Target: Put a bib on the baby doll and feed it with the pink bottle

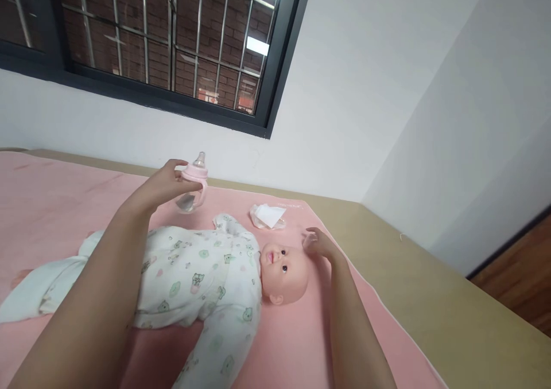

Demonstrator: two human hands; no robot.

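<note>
My left hand (172, 185) grips a baby bottle (196, 177) with a pink collar and handle and a clear teat pointing up. The bottle is held over the far side of the pink mat. A baby doll (198, 274) in white printed clothes lies on its back, its bald head toward the right; my left forearm hides part of its legs and lower body. Just beyond the top of the head is my right hand (318, 242), its fingers curled around a small clear piece (309, 238) whose kind I cannot make out.
Under the doll spreads a pink mat (297, 343) on a tan surface (400, 286). A small white packet (267, 216) lies near the mat's far edge. White walls (353, 79) rise behind and at right, with a barred, dark-framed window (172, 33) at upper left.
</note>
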